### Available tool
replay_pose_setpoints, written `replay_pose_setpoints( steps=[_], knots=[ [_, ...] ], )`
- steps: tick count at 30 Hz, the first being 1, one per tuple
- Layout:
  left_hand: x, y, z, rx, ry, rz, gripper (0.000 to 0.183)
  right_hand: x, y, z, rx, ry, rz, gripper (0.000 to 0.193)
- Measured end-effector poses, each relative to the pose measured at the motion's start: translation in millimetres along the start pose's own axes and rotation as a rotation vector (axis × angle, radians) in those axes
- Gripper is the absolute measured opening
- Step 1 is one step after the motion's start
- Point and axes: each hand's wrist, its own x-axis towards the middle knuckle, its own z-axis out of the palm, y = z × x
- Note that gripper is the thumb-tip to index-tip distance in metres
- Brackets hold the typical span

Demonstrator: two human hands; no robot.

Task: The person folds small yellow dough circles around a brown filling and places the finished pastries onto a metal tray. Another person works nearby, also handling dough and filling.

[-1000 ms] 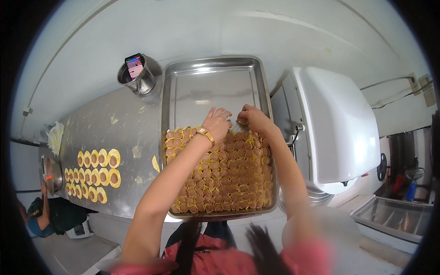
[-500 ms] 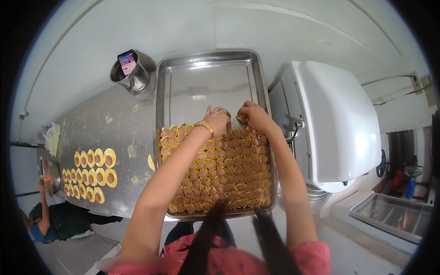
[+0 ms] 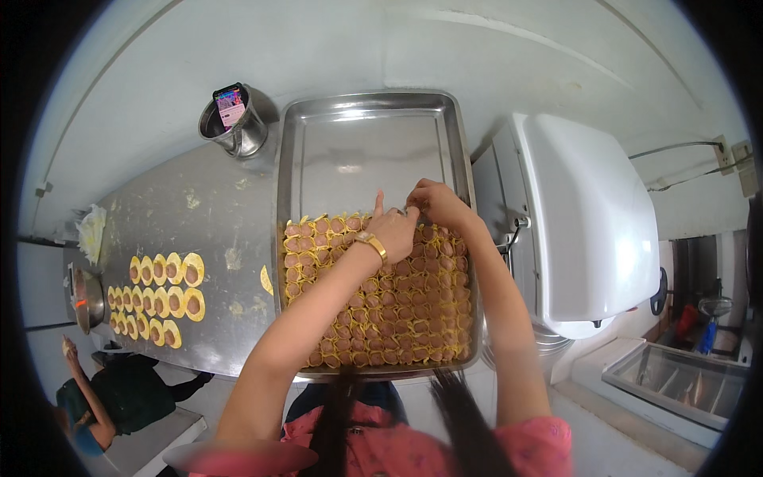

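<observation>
A deep steel tray lies before me, its near part packed with rows of open-topped dumplings with yellow wrappers and brownish filling. Over the far edge of these rows my two hands meet. My left hand, a gold band at its wrist, is bent toward the right with one finger sticking up and the others curled; their tips are largely hidden. My right hand is closed in a pinch at the left hand's fingertips. A dumpling seen in it earlier is now mostly covered by the fingers.
Left on the metal table lie rows of yellow wrappers with filling and one loose wrapper. A phone leans in a steel pot. A white-lidded appliance stands close right. Another person is at far left.
My left hand has shifted right, up to my right hand, and the two now touch or nearly touch. The dumpling in my right hand is less visible. The other person's arm has moved lower.
</observation>
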Motion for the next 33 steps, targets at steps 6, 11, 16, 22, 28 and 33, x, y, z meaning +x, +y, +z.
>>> replay_pose_setpoints(
  steps=[6, 11, 16, 22, 28, 33],
  knots=[
    [-22.6, 9.2, 3.9, -0.039, 0.16, -0.06, 0.036, 5.9, -18.3, 3.7, -0.086, -0.169, -0.082, 0.027],
    [-83.0, -7.7, -33.0, -0.173, 0.343, -0.044, 0.038, 6.5, -15.9, 9.6, -0.16, -0.237, -0.052, 0.034],
    [-145.3, -54.5, -36.3, -0.245, 0.428, -0.178, 0.039, 5.4, -18.9, 11.5, -0.098, -0.203, -0.046, 0.043],
    [-210.4, -91.8, 4.0, -0.371, 0.414, -0.353, 0.037, -1.9, -10.8, 15.4, -0.084, -0.135, -0.094, 0.046],
    [-255.4, -101.2, 32.1, -0.433, 0.373, -0.496, 0.035, 1.5, -20.8, 13.5, -0.106, -0.146, -0.007, 0.039],
    [-272.0, -103.6, 38.3, -0.435, 0.399, -0.508, 0.033, -3.5, -24.6, 15.9, -0.081, -0.061, 0.021, 0.036]
  ],
)
